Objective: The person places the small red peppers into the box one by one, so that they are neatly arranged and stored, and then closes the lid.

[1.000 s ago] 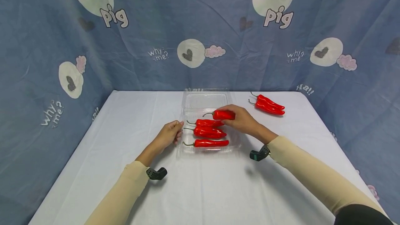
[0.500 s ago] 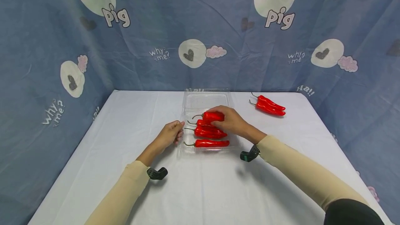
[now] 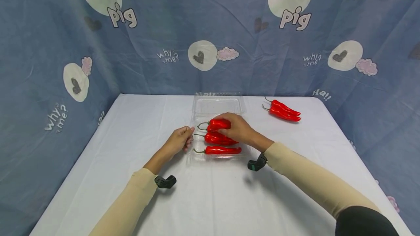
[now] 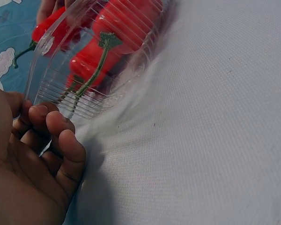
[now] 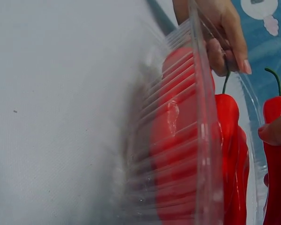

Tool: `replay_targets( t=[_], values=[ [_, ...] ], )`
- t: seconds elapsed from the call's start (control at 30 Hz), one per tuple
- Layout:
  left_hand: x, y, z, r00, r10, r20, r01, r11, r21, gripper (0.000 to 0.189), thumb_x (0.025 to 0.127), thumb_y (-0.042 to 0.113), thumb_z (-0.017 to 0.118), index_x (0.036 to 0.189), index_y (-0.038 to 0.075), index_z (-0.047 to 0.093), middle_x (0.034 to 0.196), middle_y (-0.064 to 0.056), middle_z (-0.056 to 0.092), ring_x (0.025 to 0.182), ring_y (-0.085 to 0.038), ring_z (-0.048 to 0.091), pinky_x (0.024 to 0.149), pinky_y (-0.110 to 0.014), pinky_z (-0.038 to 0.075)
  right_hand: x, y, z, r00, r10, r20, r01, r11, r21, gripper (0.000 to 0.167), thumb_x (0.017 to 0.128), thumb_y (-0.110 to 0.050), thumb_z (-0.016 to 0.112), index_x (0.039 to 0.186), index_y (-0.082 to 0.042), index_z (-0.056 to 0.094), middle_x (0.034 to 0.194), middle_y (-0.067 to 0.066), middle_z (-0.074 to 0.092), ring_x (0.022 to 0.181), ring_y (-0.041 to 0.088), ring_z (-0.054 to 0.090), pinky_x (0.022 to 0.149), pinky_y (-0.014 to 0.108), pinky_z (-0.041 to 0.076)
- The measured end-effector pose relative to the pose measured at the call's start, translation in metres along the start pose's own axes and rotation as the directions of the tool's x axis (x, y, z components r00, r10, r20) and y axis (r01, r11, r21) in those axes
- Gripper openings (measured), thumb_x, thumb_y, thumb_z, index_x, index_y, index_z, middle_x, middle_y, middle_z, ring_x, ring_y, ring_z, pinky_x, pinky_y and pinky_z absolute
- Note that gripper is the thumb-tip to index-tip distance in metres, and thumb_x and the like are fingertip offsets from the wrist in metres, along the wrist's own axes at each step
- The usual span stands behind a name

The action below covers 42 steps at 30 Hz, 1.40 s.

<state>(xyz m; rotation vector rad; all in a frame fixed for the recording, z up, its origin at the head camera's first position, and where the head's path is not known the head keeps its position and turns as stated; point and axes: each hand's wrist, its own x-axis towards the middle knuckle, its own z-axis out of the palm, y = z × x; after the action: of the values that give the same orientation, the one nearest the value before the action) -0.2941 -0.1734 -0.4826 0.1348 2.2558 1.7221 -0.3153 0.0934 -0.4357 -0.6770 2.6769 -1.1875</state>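
A clear plastic clamshell box [image 3: 218, 105] lies open mid-table, its lid folded back toward the wall. Several red chili peppers [image 3: 222, 150] lie across its base, stems pointing left. My right hand [image 3: 237, 128] grips another red chili pepper [image 5: 275, 164] over the far part of the base, close above the peppers there. With thumb and fingertips, my left hand [image 3: 178, 139] pinches the box's left rim; in the left wrist view its fingers [image 4: 61, 124] curl at the ribbed plastic wall. The right palm hides the tip of the held pepper.
Two more red peppers [image 3: 282, 111] lie together at the back right of the white-covered table [image 3: 210, 199]. A blue printed cloth [image 3: 216, 24] hangs behind and along both sides. A dark device is strapped at each wrist.
My right hand has moved left and slightly toward me with its pepper, now lower over the others in the box. The left hand stays at the box's rim.
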Motion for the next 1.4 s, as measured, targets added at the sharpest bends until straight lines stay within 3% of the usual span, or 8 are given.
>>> replay_targets(
  t=[0.17, 0.4, 0.87, 1.4],
  values=[
    [-0.002, 0.004, 0.000, 1.000, -0.010, 0.010, 0.010, 1.000, 0.001, 0.043, 0.109, 0.037, 0.045, 0.083, 0.002, 0.047, 0.071, -0.004, 0.048, 0.059, -0.015, 0.047, 0.054, -0.027, 0.045, 0.003, 0.002, 0.005, 1.000, 0.004, -0.001, -0.005, 0.998, -0.059, 0.046, 0.089, -0.012, 0.077, 0.133, -0.020, 0.064, 0.128, 0.002, 0.064, 0.115, 0.021, 0.060, 0.099, 0.039, 0.052],
    [0.001, -0.004, 0.001, 1.000, 0.005, -0.013, -0.005, 1.000, -0.010, 0.044, 0.106, 0.044, 0.049, 0.082, 0.007, 0.046, 0.071, -0.002, 0.048, 0.058, -0.013, 0.046, 0.053, -0.025, 0.044, 0.004, 0.003, 0.009, 1.000, 0.011, 0.006, -0.011, 0.991, -0.132, 0.046, 0.089, -0.016, 0.078, 0.133, -0.021, 0.064, 0.129, 0.001, 0.064, 0.116, 0.021, 0.060, 0.099, 0.040, 0.052],
    [0.003, -0.005, 0.000, 1.000, 0.007, 0.005, -0.007, 1.000, -0.024, 0.045, 0.108, 0.042, 0.046, 0.084, 0.003, 0.047, 0.071, -0.003, 0.048, 0.058, -0.015, 0.046, 0.052, -0.027, 0.043, 0.005, 0.003, 0.016, 1.000, 0.008, 0.016, -0.005, 0.985, -0.171, 0.049, 0.087, -0.017, 0.080, 0.133, -0.019, 0.063, 0.129, 0.001, 0.064, 0.117, 0.021, 0.059, 0.101, 0.040, 0.050],
    [0.001, -0.004, 0.002, 1.000, 0.010, -0.016, -0.010, 1.000, -0.017, 0.043, 0.107, 0.042, 0.047, 0.081, 0.008, 0.046, 0.069, -0.001, 0.047, 0.057, -0.013, 0.046, 0.052, -0.025, 0.043, -0.001, 0.004, 0.012, 0.998, -0.031, 0.048, 0.040, 0.979, -0.200, 0.053, 0.088, -0.019, 0.079, 0.137, -0.019, 0.060, 0.132, 0.003, 0.062, 0.120, 0.021, 0.057, 0.103, 0.042, 0.048]
  ],
)
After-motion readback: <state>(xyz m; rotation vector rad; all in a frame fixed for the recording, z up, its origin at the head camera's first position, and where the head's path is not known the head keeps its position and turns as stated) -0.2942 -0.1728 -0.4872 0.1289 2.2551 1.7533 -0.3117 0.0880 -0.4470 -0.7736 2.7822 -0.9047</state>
